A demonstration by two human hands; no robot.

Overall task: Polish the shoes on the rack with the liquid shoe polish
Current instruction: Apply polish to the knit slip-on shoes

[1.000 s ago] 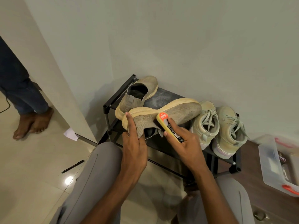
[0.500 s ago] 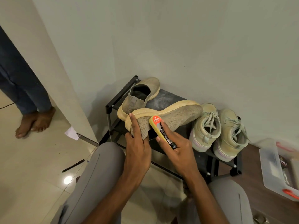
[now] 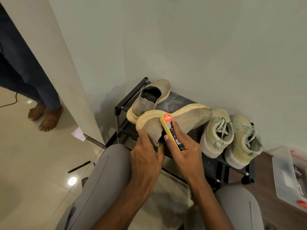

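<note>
Nearest, the person's grey-trousered knees (image 3: 106,171) frame both forearms. The left hand (image 3: 146,155) grips the heel collar of a tan knit slip-on shoe (image 3: 179,121), fingers curled round the ribbed cuff. The right hand (image 3: 184,150) is wrapped round a yellow liquid shoe polish bottle (image 3: 172,131), index finger laid along its top, the red-labelled end pressed against the shoe's side just beyond the left hand's knuckles.

The held shoe lies sole-edge up, its long axis running from the left hand away to the right and slightly farther off, so most of the unpolished-looking knit stretches beyond the right hand's fingertips. The right hand is the nearer to that stretch; a stroke would probably need to travel along that axis toward the toe while the left hand steadies the heel.

Beyond the hands, the matching slip-on (image 3: 149,97) sits on the black shoe rack (image 3: 126,100). To the right of the right hand stand two pale lace-up sneakers (image 3: 232,135).
</note>
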